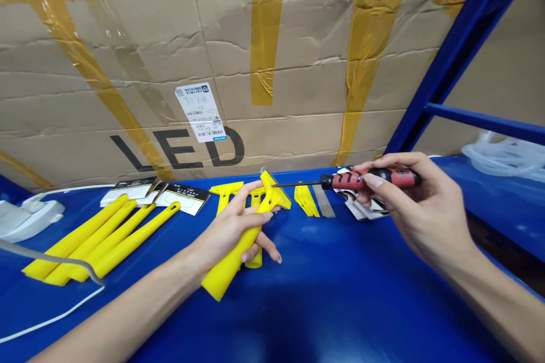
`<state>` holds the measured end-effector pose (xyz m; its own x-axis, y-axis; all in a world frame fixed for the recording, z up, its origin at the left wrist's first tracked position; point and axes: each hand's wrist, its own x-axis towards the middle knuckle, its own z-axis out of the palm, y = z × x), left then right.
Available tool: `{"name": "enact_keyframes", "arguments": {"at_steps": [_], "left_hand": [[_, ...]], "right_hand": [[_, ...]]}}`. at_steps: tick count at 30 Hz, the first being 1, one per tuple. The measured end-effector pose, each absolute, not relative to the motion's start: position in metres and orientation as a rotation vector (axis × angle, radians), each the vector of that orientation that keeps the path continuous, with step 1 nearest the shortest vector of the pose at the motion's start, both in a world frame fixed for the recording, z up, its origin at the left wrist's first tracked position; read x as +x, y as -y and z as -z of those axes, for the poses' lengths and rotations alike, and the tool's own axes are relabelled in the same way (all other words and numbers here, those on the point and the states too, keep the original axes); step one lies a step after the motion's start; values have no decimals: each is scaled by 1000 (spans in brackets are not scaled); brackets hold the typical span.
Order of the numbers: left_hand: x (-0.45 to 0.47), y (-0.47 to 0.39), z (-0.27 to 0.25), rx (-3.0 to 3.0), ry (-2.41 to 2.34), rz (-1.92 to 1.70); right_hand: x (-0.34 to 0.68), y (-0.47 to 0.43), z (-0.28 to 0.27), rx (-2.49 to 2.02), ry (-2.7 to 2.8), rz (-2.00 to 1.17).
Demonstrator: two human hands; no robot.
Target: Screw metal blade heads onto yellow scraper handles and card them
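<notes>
My left hand point(238, 227) is wrapped round the handle of a yellow scraper point(232, 261), its wide head tilted up and to the right. In my right hand point(417, 204) is a screwdriver point(374, 178) with a red and black grip, held level. The screwdriver's tip meets the scraper head, where a screw seems to sit; the exact contact is too small to make out. Behind my left hand lie more yellow scraper parts point(225, 190), partly hidden by it. Just right of the scraper head are small yellow plates point(305, 199) and grey metal blades point(324, 201).
Several yellow handles point(140, 235) lie at the left by printed cards point(183, 197). More cards point(361, 210) sit partly behind my right hand. A white cable point(55, 317) crosses the blue shelf point(298, 306). A large taped carton point(298, 113) walls the back; a blue post point(447, 62) stands right.
</notes>
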<state>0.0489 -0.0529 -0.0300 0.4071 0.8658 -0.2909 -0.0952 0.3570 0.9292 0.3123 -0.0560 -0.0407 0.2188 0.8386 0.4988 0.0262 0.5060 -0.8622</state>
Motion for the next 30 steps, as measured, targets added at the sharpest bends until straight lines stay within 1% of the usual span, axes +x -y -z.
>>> {"name": "enact_keyframes", "arguments": {"at_steps": [23,27,30], "left_hand": [[50,53,33,922,-895,-764],[52,55,31,958,-922,-754],[55,59,28,997,-969,-754]], "right_hand": [[314,53,43,-902,1182,-686],[312,56,39,-938,1218,-637],[312,61,35,-1075,1293,-490]]}}
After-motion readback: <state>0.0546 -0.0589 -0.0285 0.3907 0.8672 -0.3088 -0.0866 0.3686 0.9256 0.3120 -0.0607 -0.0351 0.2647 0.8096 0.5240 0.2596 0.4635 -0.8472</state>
